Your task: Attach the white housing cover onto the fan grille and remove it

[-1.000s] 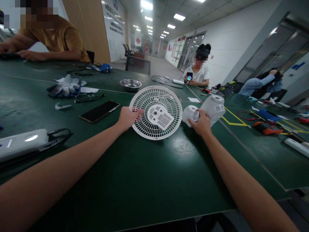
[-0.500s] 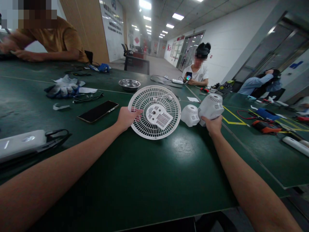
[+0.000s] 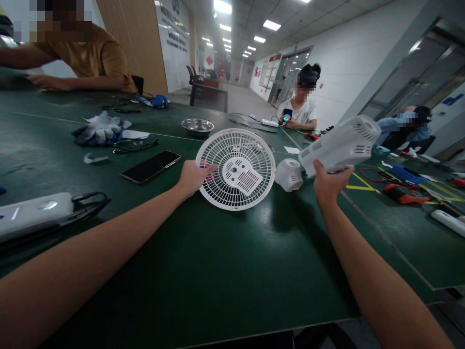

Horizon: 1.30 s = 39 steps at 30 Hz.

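Fan grille (image 3: 242, 173), one, gripped at rim by left hand (image 3: 193, 178). Larger white housing (image 3: 339, 144), one, held tilted in right hand (image 3: 330, 188), right of grille; smaller white housing (image 3: 289, 176), one, just right of grille. Phone (image 3: 150, 166), one, left of grille. Wall lettering (image 3: 175, 33), beyond grille: illegible.

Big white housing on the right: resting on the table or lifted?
Lifted, and tilted: the right hand holds the big white housing up, with a dark shadow apart from it on the green table.
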Tool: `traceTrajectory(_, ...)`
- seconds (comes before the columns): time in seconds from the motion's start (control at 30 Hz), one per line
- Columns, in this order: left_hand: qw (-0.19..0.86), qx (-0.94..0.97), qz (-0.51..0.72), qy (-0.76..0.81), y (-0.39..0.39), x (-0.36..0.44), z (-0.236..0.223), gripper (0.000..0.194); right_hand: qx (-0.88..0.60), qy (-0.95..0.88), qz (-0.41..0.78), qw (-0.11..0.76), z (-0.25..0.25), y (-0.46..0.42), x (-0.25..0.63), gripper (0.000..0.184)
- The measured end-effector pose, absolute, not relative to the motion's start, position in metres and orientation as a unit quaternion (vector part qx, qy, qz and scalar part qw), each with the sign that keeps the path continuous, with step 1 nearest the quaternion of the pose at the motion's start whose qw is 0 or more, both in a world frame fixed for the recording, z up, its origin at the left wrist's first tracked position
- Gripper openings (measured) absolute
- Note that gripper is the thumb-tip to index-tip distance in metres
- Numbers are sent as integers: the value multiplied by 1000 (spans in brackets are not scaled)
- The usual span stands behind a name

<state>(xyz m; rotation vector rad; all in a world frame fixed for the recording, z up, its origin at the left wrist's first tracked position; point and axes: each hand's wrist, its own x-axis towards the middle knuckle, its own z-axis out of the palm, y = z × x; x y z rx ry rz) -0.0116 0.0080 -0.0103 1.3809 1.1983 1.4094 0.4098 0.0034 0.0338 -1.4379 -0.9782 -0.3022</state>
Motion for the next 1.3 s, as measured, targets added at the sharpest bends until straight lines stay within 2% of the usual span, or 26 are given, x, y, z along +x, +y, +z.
traceTrajectory(0.2, 412, 542, 562, 470, 7, -11, -9, 21, -711, -491, -52, 501, 23, 3, 381, 75)
traceTrajectory(0.3, 421, 536, 563, 468, 7, -11, -10, 20, -726, -493, -33, 478, 19, 3, 380, 76)
traceTrajectory(0.57, 410, 525, 569, 483, 5, -6, -4, 17, -707, -442, -90, 545, 19, 8, 436, 75)
traceTrajectory(0.67, 410, 531, 563, 483, 5, -7, -4, 17, -711, -427, -67, 554, 15, 10, 461, 74)
traceTrajectory(0.8, 412, 535, 561, 479, 6, -10, -6, 18, -702, -436, -17, 563, 11, 11, 474, 82)
traceTrajectory(0.9, 415, 535, 561, 477, 7, -11, -8, 18, -676, -449, -43, 583, 14, 10, 472, 89)
traceTrajectory(1.03, 419, 533, 565, 471, 6, -10, -7, 18, -632, -468, -96, 610, 23, 6, 467, 77)
traceTrajectory(1.13, 419, 529, 567, 472, 5, -9, -5, 17, -619, -471, -77, 624, 28, 2, 464, 68)
traceTrajectory(1.3, 418, 526, 563, 481, 3, -8, -3, 17, -597, -482, -72, 638, 29, 3, 461, 67)
